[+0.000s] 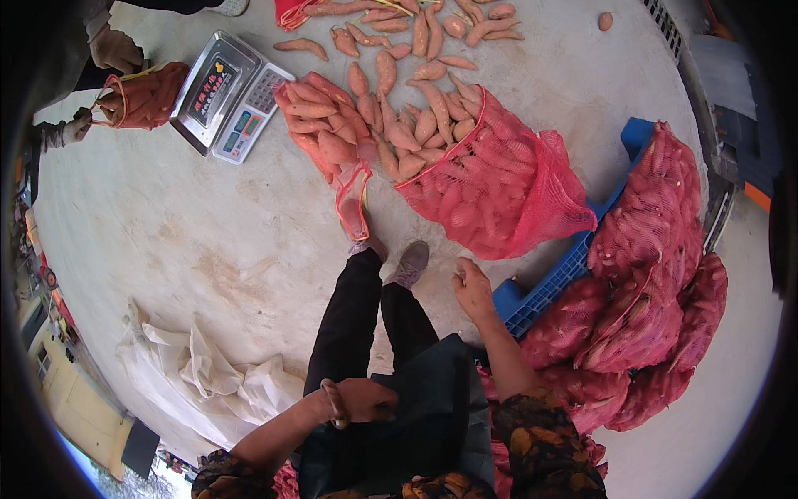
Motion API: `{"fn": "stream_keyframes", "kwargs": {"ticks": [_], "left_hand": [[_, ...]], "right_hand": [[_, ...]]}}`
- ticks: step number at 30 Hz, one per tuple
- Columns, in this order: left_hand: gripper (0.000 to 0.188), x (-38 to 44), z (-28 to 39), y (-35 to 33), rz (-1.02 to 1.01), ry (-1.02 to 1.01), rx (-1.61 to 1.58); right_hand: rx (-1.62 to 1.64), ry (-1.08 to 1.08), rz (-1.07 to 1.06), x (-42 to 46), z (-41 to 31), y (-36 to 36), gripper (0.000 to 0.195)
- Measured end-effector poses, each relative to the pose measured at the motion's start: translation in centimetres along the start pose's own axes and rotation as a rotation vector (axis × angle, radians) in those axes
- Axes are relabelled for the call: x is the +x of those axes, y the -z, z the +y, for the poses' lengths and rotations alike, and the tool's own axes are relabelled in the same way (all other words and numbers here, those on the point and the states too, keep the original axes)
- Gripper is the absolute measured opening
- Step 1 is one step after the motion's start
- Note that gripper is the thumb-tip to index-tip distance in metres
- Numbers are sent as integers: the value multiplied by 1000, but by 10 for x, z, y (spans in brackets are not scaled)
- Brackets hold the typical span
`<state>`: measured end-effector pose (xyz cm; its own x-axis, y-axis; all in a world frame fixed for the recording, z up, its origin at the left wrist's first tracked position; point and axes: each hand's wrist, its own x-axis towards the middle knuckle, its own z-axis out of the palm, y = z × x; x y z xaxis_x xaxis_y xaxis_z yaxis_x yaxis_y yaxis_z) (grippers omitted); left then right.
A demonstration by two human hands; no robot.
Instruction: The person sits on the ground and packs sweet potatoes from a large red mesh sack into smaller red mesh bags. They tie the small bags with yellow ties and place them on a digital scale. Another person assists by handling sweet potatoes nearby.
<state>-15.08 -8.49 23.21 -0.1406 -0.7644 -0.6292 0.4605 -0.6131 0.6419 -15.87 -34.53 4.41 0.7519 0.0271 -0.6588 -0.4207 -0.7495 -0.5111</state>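
My left hand [369, 400], with a bangle at its wrist, lies over the dark apron [430, 405] on my lap; whether it grips the cloth cannot be made out. My right hand [471, 285] hovers above the floor beside my shoe [412, 261], fingers curled, with nothing visible in it. Ahead, a large red mesh sack [492, 181] lies on its side, sweet potatoes [426, 128] spilling from its mouth. To its left a smaller orange mesh bag [324, 118] is filled with sweet potatoes, its open end by my other shoe.
A digital scale [215, 93] stands on the concrete. Beside it, a gloved person [115, 50] holds another filled mesh bag [149, 96]. Full red sacks [648, 249] are piled on a blue plastic pallet [542, 293] at right. White sheeting [206, 374] lies at lower left.
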Motion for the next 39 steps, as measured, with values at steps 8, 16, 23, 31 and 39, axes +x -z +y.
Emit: {"fn": "stream_keyframes", "kwargs": {"ticks": [8,16,23,31,39], "left_hand": [[72,114,-84,55,943,208,776],[63,156,-189,171,1363,223,1057],[16,105,-181,174,1129,-344,-384],[20,70,-165,213,1313,-438,100],[21,69,-164,232,1307,-646,-503]], "right_hand": [[-684,479,84,210,-42,1,45],[-770,802,263,221,-7,-23,12],[-567,350,441,70,51,-33,6],[-768,4,357,107,62,-69,3],[-572,418,553,191,4,-53,18]]}}
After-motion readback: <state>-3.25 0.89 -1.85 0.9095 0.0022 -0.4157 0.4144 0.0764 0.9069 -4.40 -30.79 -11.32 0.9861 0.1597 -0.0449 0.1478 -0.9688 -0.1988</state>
